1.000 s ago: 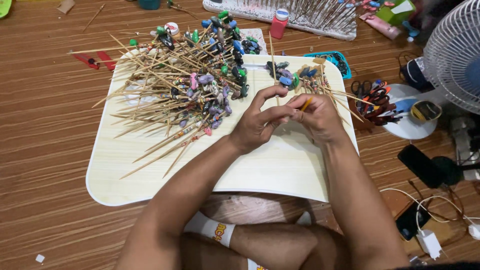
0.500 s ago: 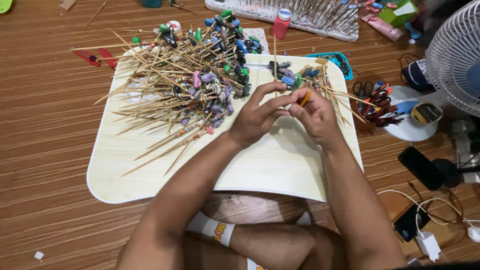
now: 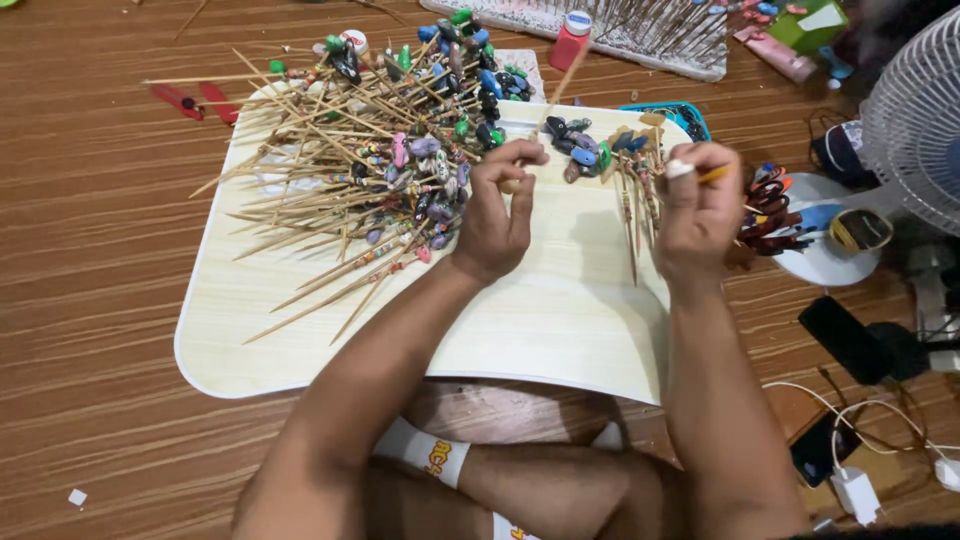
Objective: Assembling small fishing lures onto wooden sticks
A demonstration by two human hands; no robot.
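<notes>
- Right now the left hand [image 3: 500, 215] is pinching a thin wooden stick [image 3: 566, 82] between narrowed fingertips, over the upper middle of the pale board [image 3: 540, 320]; the stick is slanting up and away toward the red bottle [image 3: 572, 40].
- Meanwhile the right hand [image 3: 700, 205] is curling shut around a small orange tool [image 3: 716, 174], probably a brush or pencil, at the board's right edge, well apart from the left hand.
- Judging by this, the step in hand is decorating or finishing one stick; the next move likely calls for bringing the tool tip to the stick's end with a steady pinch.
- A large pile of sticks [image 3: 350, 180] with coloured beads is covering the board's upper left, just beside the left hand.
- A smaller bunch of sticks [image 3: 630, 180] is lying between the two hands at the board's upper right.
- Bare board is showing along the near half, so there is open room toward the person.
- A white fan [image 3: 915, 120] and a plate of scissors [image 3: 820, 265] are crowding the board's right side, leaving little room there.
</notes>
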